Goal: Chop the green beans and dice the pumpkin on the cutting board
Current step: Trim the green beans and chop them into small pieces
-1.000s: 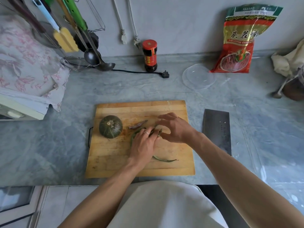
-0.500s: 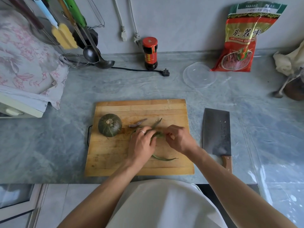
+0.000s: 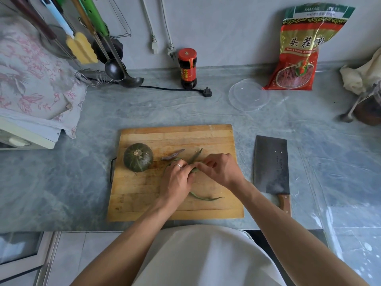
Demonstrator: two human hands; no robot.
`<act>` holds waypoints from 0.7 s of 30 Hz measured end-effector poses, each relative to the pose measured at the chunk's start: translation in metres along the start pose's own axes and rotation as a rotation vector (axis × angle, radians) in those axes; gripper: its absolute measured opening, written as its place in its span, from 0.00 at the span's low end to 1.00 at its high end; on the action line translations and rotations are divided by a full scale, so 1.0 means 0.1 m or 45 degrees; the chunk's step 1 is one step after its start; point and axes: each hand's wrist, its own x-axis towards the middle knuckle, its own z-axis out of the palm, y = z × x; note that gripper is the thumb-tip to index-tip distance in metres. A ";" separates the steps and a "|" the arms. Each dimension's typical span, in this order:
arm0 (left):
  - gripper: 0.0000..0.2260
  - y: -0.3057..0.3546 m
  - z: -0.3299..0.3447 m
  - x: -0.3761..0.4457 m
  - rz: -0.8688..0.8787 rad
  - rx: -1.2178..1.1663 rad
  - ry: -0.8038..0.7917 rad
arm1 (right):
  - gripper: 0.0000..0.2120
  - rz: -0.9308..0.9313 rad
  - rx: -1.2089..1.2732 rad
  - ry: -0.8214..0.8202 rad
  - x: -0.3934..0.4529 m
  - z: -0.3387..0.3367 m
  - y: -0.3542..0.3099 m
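On the cutting board (image 3: 144, 205), the left hand (image 3: 176, 182) and right hand (image 3: 219, 171) meet, both pinching green beans (image 3: 195, 156). A whole pumpkin (image 3: 138, 157) sits at the board's left; a cleaver (image 3: 271, 164) lies on the desk (image 3: 61, 193) just right

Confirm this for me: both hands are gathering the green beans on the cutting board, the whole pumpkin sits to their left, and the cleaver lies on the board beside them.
One detail is wrong. In the head view the cleaver lies on the counter, off the right edge of the cutting board, not on it. The rest holds: left hand and right hand gather the green beans, the whole pumpkin to their left.
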 end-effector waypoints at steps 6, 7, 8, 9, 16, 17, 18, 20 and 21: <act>0.14 0.01 -0.01 0.00 -0.012 -0.006 -0.009 | 0.12 0.069 0.020 -0.052 0.04 0.02 0.07; 0.15 0.01 -0.02 -0.01 -0.019 -0.008 -0.014 | 0.09 0.063 0.003 -0.083 0.03 0.02 0.09; 0.16 0.01 -0.03 -0.01 -0.026 -0.006 -0.021 | 0.08 0.061 -0.007 -0.100 0.01 0.02 0.09; 0.17 0.01 -0.03 -0.01 -0.031 -0.004 -0.025 | 0.08 0.046 -0.011 -0.100 0.00 0.03 0.09; 0.17 -0.02 -0.02 0.00 -0.049 0.001 -0.057 | 0.15 -0.117 -0.043 -0.088 -0.04 0.10 0.09; 0.17 -0.01 -0.04 0.00 -0.046 0.009 -0.062 | 0.17 -0.130 -0.066 -0.070 -0.03 0.10 0.09; 0.17 0.00 -0.04 0.01 -0.042 0.014 -0.066 | 0.17 -0.146 -0.103 -0.065 -0.01 0.10 0.08; 0.16 -0.01 -0.05 0.01 -0.045 0.007 -0.067 | 0.16 -0.212 -0.206 -0.074 0.02 0.12 0.04; 0.15 -0.01 -0.05 0.01 -0.055 -0.005 -0.068 | 0.15 -0.264 -0.265 -0.074 0.02 0.13 0.03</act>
